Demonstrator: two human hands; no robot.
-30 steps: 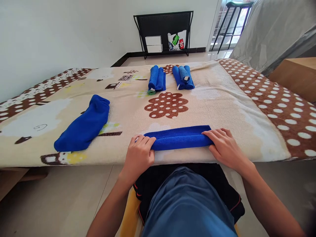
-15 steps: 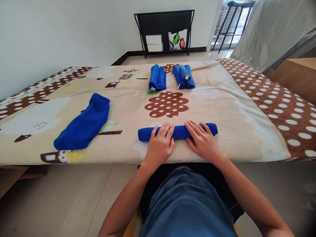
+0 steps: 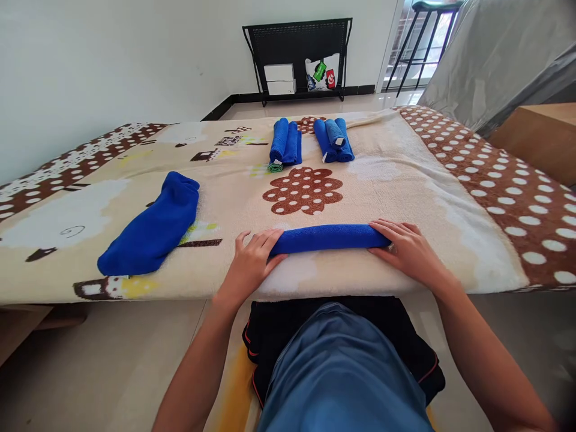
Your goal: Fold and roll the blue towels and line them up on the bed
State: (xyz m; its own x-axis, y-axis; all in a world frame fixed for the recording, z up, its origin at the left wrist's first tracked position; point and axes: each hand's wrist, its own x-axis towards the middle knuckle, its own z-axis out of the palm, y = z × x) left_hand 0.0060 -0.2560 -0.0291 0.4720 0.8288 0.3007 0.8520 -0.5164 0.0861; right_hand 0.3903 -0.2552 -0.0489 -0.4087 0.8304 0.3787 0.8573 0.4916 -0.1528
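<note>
A blue rolled towel lies crosswise near the front edge of the bed. My left hand is closed around its left end, thumb on the near side and fingers over the top. Around the right end, my right hand grips in the same way. To the left, a crumpled blue cloth lies loose on the blanket. Farther back sit two groups of blue rolled towels, the left group with a green roll at its near end, the right group with one roll on top.
A cream patterned blanket with brown dotted borders covers the bed. Beyond it stands a black metal rack holding white boxes and a printed bag. At the right are a cardboard box and a dark stool.
My hands have moved apart, from lying flat on the middle of the rolled towel to holding its two ends. The other towels stay where they were.
</note>
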